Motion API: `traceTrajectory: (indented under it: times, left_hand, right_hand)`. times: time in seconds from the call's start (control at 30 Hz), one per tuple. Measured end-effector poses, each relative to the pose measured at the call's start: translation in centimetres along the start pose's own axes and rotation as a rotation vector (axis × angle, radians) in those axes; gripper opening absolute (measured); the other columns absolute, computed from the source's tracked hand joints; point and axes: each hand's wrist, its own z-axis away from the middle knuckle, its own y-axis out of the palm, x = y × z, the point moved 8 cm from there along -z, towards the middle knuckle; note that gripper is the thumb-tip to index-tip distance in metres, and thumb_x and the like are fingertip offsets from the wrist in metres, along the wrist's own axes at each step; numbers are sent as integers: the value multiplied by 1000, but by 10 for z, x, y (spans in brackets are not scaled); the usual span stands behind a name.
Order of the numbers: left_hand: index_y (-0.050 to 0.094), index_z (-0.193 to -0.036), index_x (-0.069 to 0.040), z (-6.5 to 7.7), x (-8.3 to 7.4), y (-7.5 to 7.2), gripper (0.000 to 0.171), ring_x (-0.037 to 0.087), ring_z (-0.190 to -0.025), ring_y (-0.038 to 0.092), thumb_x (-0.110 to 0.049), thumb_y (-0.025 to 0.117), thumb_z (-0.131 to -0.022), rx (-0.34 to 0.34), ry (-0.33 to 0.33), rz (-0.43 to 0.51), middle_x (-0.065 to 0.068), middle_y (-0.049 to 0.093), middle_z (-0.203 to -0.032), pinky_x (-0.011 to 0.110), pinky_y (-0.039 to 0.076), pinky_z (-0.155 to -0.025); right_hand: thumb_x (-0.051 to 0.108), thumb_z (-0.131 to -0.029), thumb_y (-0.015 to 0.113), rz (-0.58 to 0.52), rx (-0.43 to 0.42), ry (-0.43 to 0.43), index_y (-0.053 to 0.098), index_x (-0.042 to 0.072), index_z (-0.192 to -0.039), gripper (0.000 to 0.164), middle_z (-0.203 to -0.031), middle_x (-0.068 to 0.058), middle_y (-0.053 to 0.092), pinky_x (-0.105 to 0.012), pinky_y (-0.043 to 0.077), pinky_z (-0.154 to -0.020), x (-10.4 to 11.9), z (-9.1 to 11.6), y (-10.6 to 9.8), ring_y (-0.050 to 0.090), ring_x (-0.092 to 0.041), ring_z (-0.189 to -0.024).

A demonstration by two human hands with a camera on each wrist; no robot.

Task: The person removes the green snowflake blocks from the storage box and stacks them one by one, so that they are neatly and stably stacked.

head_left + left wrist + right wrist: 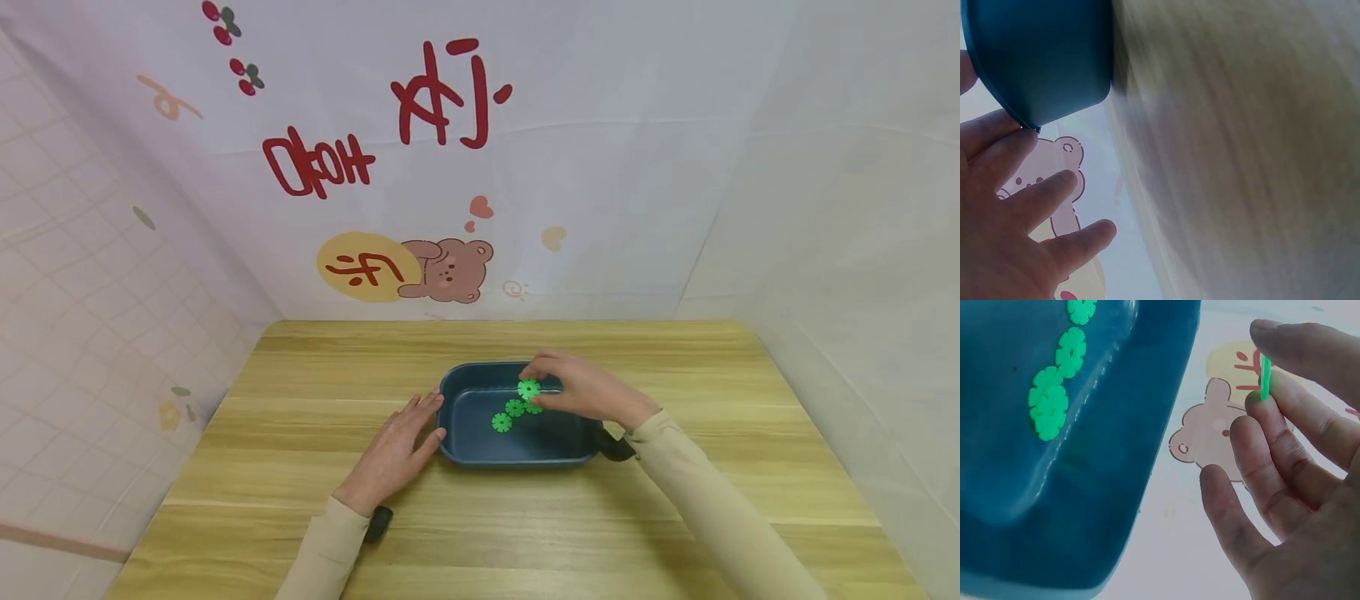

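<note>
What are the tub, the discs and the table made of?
Tub: probably plastic, smooth and slightly glossy, judging by the soft highlights inside; coated metal isn't ruled out.
Discs: likely plastic, thin and bright, finish hard to tell; the even green and neat notches suggest moulding.
Table: wood or wood-look laminate, fairly matt; grain streaks show, but can't settle which.

Cream sleeves (pixel 716 500) (black wrist gear (pixel 378 525))

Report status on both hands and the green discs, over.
Left hand touches blue tray. Right hand pinches one green disc. Other green discs lie in tray. Nothing visibly in the way.
</note>
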Motion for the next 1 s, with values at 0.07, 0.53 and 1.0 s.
traceTrajectory:
  times: [0.07,0.53,1.0]
  left_hand:
    - [43,-159,-12,0,0,0,59,38,-151,34,-39,55,-108,3,-2,-1,6,37,-165,65,32,-116]
    - [44,-159,-12,0,-1,0,58,38,-151,34,-39,55,-108,2,-4,0,5,38,-165,65,32,-117]
    - [43,-159,-12,0,0,1,59,36,-152,33,-40,55,-108,13,-14,-6,3,36,-165,64,32,-117]
  right_hand:
    - [23,-94,79,-11,-15,-1,71,10,-125,35,-118,2,63,-47,54,-96,-1,5,-2,66,-27,-110]
    - [29,-93,80,9,-87,54,71,13,-125,36,-115,4,65,-47,55,-94,-15,33,-7,65,-26,-107]
    - [28,-91,82,-53,-151,130,72,18,-125,37,-121,7,65,-50,54,-95,-29,58,-14,66,-26,-111]
